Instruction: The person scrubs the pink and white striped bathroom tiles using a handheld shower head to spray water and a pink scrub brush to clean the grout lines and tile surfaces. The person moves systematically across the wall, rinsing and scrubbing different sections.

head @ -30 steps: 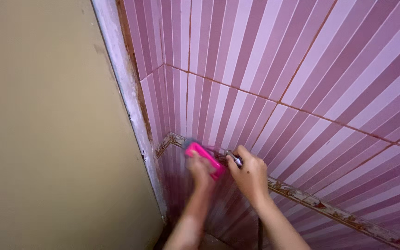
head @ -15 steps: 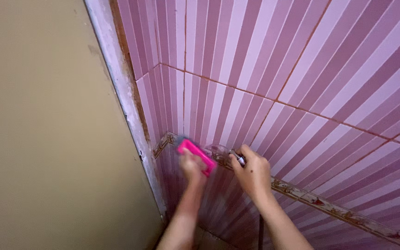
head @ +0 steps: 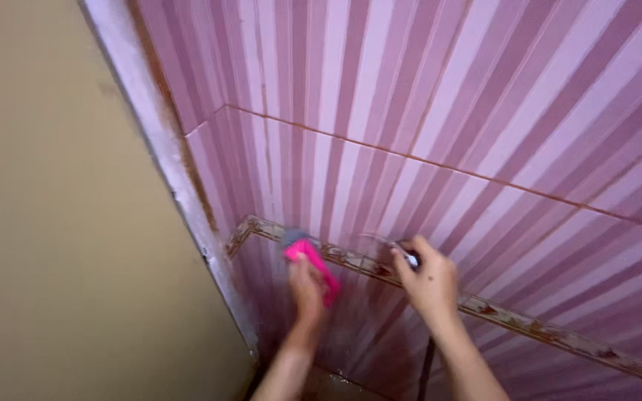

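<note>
My left hand [head: 307, 291] grips a bright pink scrub brush [head: 310, 269] and presses it against the striped purple and pink wall tiles [head: 425, 111], on the patterned border strip [head: 514, 321] near the corner. Motion blurs both the hand and the brush. My right hand [head: 429, 281] holds a small metal spray nozzle [head: 408, 256] against the same border strip, just right of the brush. A dark hose [head: 426, 371] hangs down from under that hand.
A beige door or panel [head: 61, 245] fills the left side, edged by a worn pale frame [head: 165, 163]. Rust-coloured grout lines cross the tiles. Dark wet floor [head: 336, 386] shows at the bottom between my forearms.
The view has swung, so the door frame and corner sit further left. The pink brush has moved along the border strip and my right hand has shifted slightly right.
</note>
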